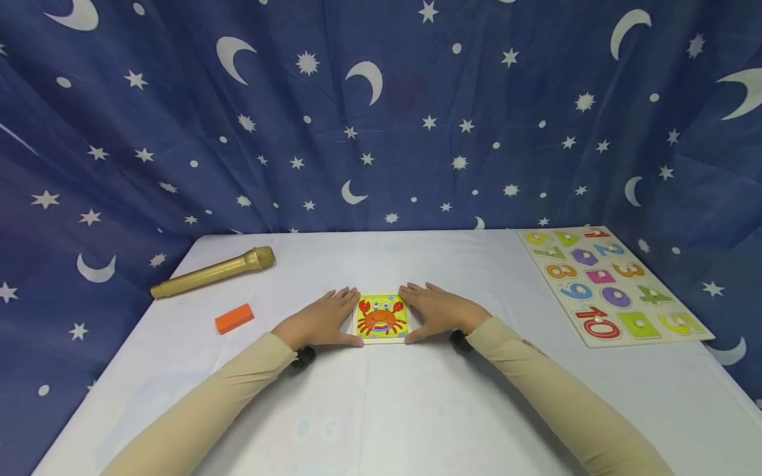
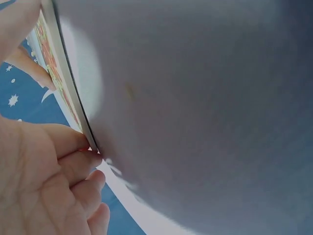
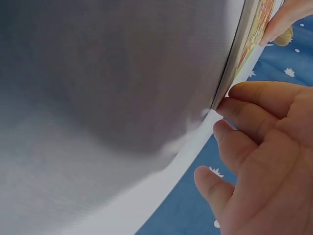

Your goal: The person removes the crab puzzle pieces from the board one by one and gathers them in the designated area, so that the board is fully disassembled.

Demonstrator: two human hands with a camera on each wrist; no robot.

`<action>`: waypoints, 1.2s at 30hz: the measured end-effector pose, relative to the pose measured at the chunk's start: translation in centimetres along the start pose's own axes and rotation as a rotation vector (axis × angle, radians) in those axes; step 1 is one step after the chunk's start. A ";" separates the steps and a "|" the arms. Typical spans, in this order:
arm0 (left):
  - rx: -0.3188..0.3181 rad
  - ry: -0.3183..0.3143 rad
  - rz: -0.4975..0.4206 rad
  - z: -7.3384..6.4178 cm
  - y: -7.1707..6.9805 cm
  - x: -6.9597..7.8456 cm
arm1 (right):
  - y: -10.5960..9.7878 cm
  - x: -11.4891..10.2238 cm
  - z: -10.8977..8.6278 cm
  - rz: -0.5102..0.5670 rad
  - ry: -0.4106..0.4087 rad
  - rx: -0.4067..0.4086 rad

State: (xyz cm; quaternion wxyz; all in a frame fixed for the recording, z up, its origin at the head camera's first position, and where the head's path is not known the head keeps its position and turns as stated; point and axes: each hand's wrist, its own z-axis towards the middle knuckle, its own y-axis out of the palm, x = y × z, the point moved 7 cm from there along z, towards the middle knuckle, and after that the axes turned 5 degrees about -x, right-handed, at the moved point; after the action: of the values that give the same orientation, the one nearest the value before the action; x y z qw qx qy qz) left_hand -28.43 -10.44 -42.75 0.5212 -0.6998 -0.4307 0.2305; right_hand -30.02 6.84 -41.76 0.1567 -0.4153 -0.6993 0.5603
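Observation:
A small square crab picture board (image 1: pixel 381 318), with a red-orange crab on yellow and a pale rim, lies on the white table between the two hands. My left hand (image 1: pixel 324 320) rests at its left side, thumb at the near corner and fingertips at the far corner. Mirroring it, my right hand (image 1: pixel 437 309) touches the right side, with its thumb by the near corner. In the left wrist view, fingertips (image 2: pixel 83 142) meet the end of the board's edge. The right wrist view has fingertips (image 3: pixel 227 103) against the opposite edge, the lower fingers spread loosely.
A gold microphone (image 1: pixel 214 272) lies at the back left, with an orange block (image 1: pixel 234 318) nearer the left hand. A number-and-shape knob puzzle (image 1: pixel 613 284) lies along the right side. Behind the white table (image 1: pixel 369 410) hangs a blue star-and-moon curtain (image 1: pixel 405 132).

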 end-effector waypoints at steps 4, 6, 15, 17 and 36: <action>-0.003 -0.004 0.020 0.0 0.0 0.2 | -0.1 0.3 -0.2 0.052 -0.011 0.007; -0.007 -0.008 0.037 0.0 0.0 0.3 | -0.5 0.5 -0.3 0.127 -0.021 0.029; 0.001 -0.021 0.061 0.0 0.0 0.1 | -2.2 1.7 0.3 0.334 -0.053 0.144; 0.003 -0.024 0.058 0.0 0.0 0.0 | -2.4 1.6 0.5 0.360 -0.062 0.148; -0.006 -0.029 0.031 -0.2 -0.2 0.0 | -2.9 0.8 1.4 0.347 -0.067 0.122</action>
State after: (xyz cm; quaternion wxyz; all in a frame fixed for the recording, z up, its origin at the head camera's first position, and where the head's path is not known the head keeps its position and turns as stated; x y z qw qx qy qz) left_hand -28.33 -10.58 -42.53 0.5093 -0.7043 -0.4282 0.2475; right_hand -32.64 6.49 -39.75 0.0593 -0.5004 -0.5868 0.6339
